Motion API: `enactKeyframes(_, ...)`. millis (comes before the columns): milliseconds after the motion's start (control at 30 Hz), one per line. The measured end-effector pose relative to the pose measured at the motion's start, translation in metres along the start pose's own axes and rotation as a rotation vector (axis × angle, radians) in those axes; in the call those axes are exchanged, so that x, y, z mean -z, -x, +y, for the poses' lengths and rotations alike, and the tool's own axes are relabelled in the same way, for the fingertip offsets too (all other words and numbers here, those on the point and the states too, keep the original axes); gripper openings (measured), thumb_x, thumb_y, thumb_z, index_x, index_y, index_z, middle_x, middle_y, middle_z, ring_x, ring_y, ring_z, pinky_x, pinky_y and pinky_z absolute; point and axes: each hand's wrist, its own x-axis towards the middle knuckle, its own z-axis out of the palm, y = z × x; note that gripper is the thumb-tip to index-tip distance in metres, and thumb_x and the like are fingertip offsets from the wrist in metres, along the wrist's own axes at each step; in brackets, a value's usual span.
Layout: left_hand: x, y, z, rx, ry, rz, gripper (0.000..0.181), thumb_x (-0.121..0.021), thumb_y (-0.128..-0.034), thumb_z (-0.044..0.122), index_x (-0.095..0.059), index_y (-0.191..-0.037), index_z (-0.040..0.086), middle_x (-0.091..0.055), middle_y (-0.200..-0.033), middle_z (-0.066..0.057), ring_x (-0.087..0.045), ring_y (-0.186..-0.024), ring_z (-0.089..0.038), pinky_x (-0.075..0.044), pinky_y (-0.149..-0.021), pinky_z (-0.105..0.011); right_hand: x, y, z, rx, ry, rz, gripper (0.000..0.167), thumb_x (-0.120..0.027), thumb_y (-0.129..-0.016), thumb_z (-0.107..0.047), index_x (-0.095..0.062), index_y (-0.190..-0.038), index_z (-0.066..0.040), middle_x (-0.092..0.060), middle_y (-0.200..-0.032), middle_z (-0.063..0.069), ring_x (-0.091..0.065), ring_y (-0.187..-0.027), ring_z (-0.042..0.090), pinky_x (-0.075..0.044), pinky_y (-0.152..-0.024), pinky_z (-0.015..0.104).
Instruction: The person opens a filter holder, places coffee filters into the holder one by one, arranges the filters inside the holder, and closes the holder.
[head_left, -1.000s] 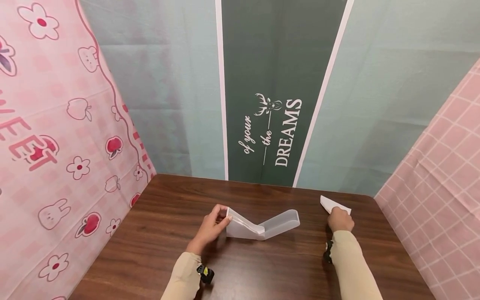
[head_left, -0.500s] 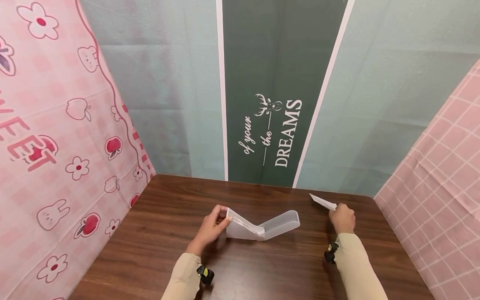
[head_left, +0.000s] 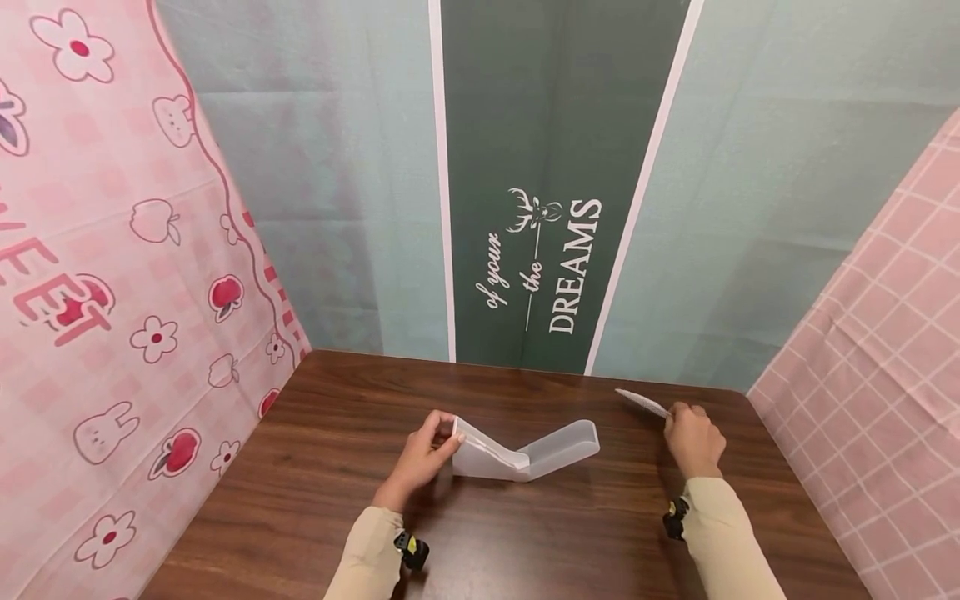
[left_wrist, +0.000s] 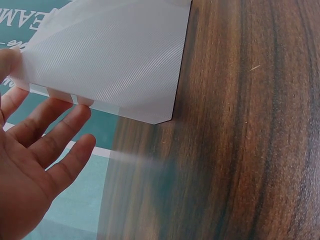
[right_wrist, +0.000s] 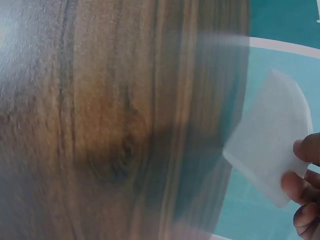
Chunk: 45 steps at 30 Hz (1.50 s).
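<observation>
A frosted, translucent plastic case (head_left: 561, 451) stands opened in a wide V on the brown table. White sheet-like layers (head_left: 491, 443) lie along the inside of its left half. My left hand (head_left: 422, 454) pinches the case's left end; in the left wrist view the thumb is on one side of the finely ribbed panel (left_wrist: 125, 55) and several fingers are on the other. My right hand (head_left: 694, 439), at the right, holds a thin white folded piece (right_wrist: 272, 140) between thumb and fingers, raised off the table. Its exact kind cannot be told.
The wood-grain table (head_left: 525, 542) ends at a back edge before a green and pale-blue curtain (head_left: 555, 125). Pink patterned cloths hang at the left (head_left: 150, 250) and right (head_left: 885, 333). Each wrist wears a small black camera (head_left: 412, 551).
My right hand has shifted slightly to the right, and the white piece has turned so it shows narrower, its tip pointing further left. The left hand and case have stayed in place.
</observation>
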Motion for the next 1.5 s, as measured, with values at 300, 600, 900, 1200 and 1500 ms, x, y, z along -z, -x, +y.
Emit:
enactKeyframes(300,0.000,0.000,0.000,0.013,0.029,0.012,0.025,-0.062,-0.0908,0.022,-0.051,-0.111,0.012,-0.063,-0.098,-0.006,-0.060,-0.085,-0.018,-0.050,-0.072,-0.032,0.005,-0.003,0.002,0.188,-0.004,0.151,0.009,-0.059,-0.086,-0.006,-0.055,-0.085,0.003,-0.055,-0.070,0.023,-0.049,-0.047,0.044,-0.036,-0.038,0.056)
enactKeyframes(600,0.000,0.001,0.002,0.039,0.024,0.009,0.024,-0.063,-0.0905,0.021,-0.051,-0.110,0.013,-0.063,-0.098,-0.005,-0.059,-0.084,-0.017,-0.050,-0.071,-0.031,0.022,-0.003,-0.005,0.348,-0.051,0.073,0.010,-0.062,-0.085,-0.002,-0.053,-0.084,0.002,-0.057,-0.072,0.019,-0.054,-0.057,0.039,-0.041,-0.047,0.053)
enactKeyframes(900,0.000,0.000,0.001,0.041,0.012,0.001,0.024,-0.061,-0.0915,0.024,-0.050,-0.111,0.014,-0.062,-0.099,-0.004,-0.059,-0.084,-0.016,-0.050,-0.071,-0.030,0.034,0.000,-0.010,0.404,-0.058,0.126,0.011,-0.069,-0.078,0.000,-0.060,-0.084,-0.001,-0.061,-0.077,0.016,-0.057,-0.060,0.033,-0.044,-0.047,0.049)
enactKeyframes(1200,0.001,0.000,0.002,0.050,0.004,0.000,0.024,-0.061,-0.0916,0.024,-0.050,-0.111,0.015,-0.062,-0.098,-0.004,-0.060,-0.085,-0.016,-0.050,-0.071,-0.029,0.041,0.001,-0.015,0.382,-0.166,0.125,0.006,-0.066,-0.080,0.005,-0.061,-0.083,0.004,-0.061,-0.074,0.017,-0.056,-0.060,0.032,-0.044,-0.054,0.049)
enactKeyframes(1500,0.001,0.001,0.002,0.034,0.013,-0.005,0.026,-0.061,-0.0916,0.025,-0.050,-0.111,0.013,-0.063,-0.098,-0.005,-0.060,-0.084,-0.017,-0.050,-0.071,-0.031,0.042,0.003,-0.014,0.307,-0.220,0.065,0.004,-0.063,-0.085,0.001,-0.061,-0.084,0.004,-0.059,-0.069,0.011,-0.049,-0.055,0.022,-0.040,-0.051,0.041)
